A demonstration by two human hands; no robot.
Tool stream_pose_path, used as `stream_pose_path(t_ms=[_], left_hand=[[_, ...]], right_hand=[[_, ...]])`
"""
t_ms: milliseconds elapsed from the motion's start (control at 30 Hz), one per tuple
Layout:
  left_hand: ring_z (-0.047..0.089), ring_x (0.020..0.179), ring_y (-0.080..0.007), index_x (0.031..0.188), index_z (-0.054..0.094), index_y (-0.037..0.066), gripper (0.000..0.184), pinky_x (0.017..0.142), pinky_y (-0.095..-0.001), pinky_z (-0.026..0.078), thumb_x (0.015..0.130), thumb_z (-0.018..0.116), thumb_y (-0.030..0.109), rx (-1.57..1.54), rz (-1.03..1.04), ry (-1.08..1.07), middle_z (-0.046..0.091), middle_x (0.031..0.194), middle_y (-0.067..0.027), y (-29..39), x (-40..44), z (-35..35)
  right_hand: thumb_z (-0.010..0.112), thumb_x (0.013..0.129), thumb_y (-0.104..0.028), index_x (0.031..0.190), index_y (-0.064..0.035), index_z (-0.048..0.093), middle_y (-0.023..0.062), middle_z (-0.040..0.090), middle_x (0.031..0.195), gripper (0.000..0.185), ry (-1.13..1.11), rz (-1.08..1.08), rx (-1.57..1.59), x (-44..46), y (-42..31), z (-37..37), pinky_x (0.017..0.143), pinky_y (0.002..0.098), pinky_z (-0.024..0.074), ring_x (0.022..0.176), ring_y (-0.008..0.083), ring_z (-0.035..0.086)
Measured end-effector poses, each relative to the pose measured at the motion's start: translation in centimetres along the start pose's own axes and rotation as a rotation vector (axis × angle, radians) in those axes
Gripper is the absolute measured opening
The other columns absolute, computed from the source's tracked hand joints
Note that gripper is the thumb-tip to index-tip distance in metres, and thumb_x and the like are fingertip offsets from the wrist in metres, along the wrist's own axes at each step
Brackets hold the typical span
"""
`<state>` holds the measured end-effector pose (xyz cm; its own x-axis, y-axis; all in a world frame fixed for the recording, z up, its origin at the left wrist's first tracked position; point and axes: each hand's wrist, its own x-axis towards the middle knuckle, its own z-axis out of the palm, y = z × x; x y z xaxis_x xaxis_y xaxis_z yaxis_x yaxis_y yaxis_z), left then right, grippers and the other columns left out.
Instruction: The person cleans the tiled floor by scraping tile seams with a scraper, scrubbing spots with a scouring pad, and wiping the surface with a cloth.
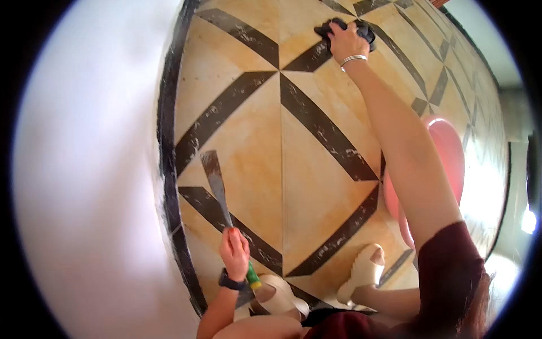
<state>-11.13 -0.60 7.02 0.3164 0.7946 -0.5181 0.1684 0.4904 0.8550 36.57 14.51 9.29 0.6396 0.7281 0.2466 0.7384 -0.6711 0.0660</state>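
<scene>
My left hand [235, 252] is closed around the green and yellow handle of a scraper [214, 178]. The scraper's flat metal blade, brown and worn at the tip, points away from me above the tiled floor [316, 214]. Stretched far out to the right, my right hand [348, 44] presses a dark, bunched-up cloth [366, 33] on the floor. The fingers lie bent over the cloth, which shows on both sides of the hand.
A pink basin [450, 155] stands on the floor at the right, partly behind my right arm. Along the left runs a white wall [90, 169] with a black skirting border [167, 124]. My feet in cream slippers [364, 271] are close below.
</scene>
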Motion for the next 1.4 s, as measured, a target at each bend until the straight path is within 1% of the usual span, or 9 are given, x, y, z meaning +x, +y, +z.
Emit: stream_pose_path(t_ms=[233, 333, 633, 833, 1033, 1200, 1300, 1367, 1400], left_hand=[[0.036, 0.038, -0.0048, 0.074, 0.043, 0.006, 0.030, 0.034, -0.0201, 0.029, 0.096, 0.044, 0.025, 0.168, 0.002, -0.097, 0.039, 0.050, 0.0019, -3.1, 2.5, 0.4], [0.037, 0.036, -0.0051, 0.075, 0.044, 0.005, 0.029, 0.034, -0.0203, 0.029, 0.096, 0.044, 0.026, 0.209, 0.023, -0.108, 0.040, 0.050, 0.0009, -3.1, 3.2, 0.6], [0.045, 0.040, -0.0078, 0.083, 0.049, 0.003, 0.022, 0.037, -0.0231, 0.035, 0.095, 0.046, 0.021, 0.415, 0.186, -0.170, 0.046, 0.054, -0.0007, 0.5, 5.8, 1.4], [0.050, 0.044, -0.0098, 0.086, 0.053, 0.000, 0.024, 0.041, -0.0249, 0.039, 0.093, 0.049, 0.023, 0.300, 0.077, -0.139, 0.049, 0.056, -0.0015, 1.5, 10.9, 0.1], [0.053, 0.050, -0.0113, 0.088, 0.057, -0.002, 0.019, 0.048, -0.0272, 0.042, 0.090, 0.051, 0.017, 0.524, 0.333, -0.162, 0.051, 0.057, -0.0036, 1.0, 16.7, 0.9], [0.056, 0.084, -0.0368, 0.108, 0.051, -0.005, 0.029, 0.074, -0.0424, 0.045, 0.085, 0.054, 0.013, 1.166, 0.596, -0.202, 0.059, 0.091, -0.0206, 3.2, 19.0, 4.2], [0.053, 0.091, -0.0399, 0.117, 0.044, -0.006, 0.042, 0.082, -0.0437, 0.043, 0.084, 0.058, 0.018, 1.313, 1.241, -0.090, 0.054, 0.105, -0.0230, 6.2, 14.5, 9.8], [0.055, 0.094, -0.0325, 0.124, 0.037, -0.004, 0.053, 0.085, -0.0427, 0.043, 0.085, 0.061, 0.023, 0.887, 0.851, -0.601, 0.052, 0.112, -0.0188, 5.6, 10.8, 13.9], [0.053, 0.099, -0.0202, 0.125, 0.036, 0.000, 0.055, 0.085, -0.0372, 0.043, 0.085, 0.063, 0.028, 0.467, 0.082, -0.920, 0.052, 0.113, -0.0134, 6.7, 7.4, 16.8]], right_hand=[[0.059, 0.077, -0.018, 0.108, -0.0377, 0.061, 0.0127, 0.049, 0.106, 0.037, 0.214, -0.173, -0.051, -25.2, 0.5, -4.1, 0.043, 0.0354, 0.0470, 0.052, 0.0248, 0.055], [0.057, 0.078, -0.021, 0.108, -0.0377, 0.062, 0.0151, 0.048, 0.116, 0.034, -0.160, -0.253, 0.021, -37.0, -0.5, -1.5, 0.047, 0.0335, 0.0478, 0.051, 0.0223, 0.054], [0.045, 0.087, -0.027, 0.115, -0.0254, 0.054, 0.0203, 0.047, 0.117, 0.029, -0.199, 0.140, -0.016, -10.7, 4.9, 7.7, 0.071, 0.0481, 0.0500, 0.083, 0.0405, 0.061], [0.051, 0.085, -0.026, 0.114, -0.0295, 0.055, 0.0184, 0.047, 0.114, 0.030, -0.145, -0.034, 0.180, -18.5, -2.5, -2.5, 0.066, 0.0469, 0.0509, 0.078, 0.0376, 0.061], [0.049, 0.081, -0.017, 0.117, -0.0245, 0.055, 0.0210, 0.045, 0.119, 0.036, -0.654, -0.315, 0.364, -38.8, -8.9, -2.8, 0.051, 0.0379, 0.0514, 0.064, 0.0294, 0.062], [0.051, 0.080, -0.017, 0.115, -0.0258, 0.055, 0.0208, 0.041, 0.125, 0.037, -0.690, -0.566, 0.481, -46.7, -4.2, -5.6, 0.053, 0.0381, 0.0525, 0.069, 0.0304, 0.063], [0.051, 0.081, -0.020, 0.116, -0.0283, 0.055, 0.0210, 0.042, 0.124, 0.036, -0.860, -0.497, 0.374, -44.8, 3.0, -4.3, 0.055, 0.0396, 0.0523, 0.071, 0.0285, 0.063], [0.053, 0.081, -0.021, 0.119, -0.0296, 0.053, 0.0216, 0.040, 0.126, 0.038, -0.613, -0.139, 0.160, -40.8, 6.6, -3.1, 0.057, 0.0431, 0.0519, 0.069, 0.0302, 0.063], [0.053, 0.083, -0.023, 0.121, -0.0279, 0.051, 0.0207, 0.039, 0.129, 0.038, -0.650, 0.038, 0.214, -37.1, 8.2, -3.2, 0.067, 0.0424, 0.0512, 0.080, 0.0303, 0.061]])
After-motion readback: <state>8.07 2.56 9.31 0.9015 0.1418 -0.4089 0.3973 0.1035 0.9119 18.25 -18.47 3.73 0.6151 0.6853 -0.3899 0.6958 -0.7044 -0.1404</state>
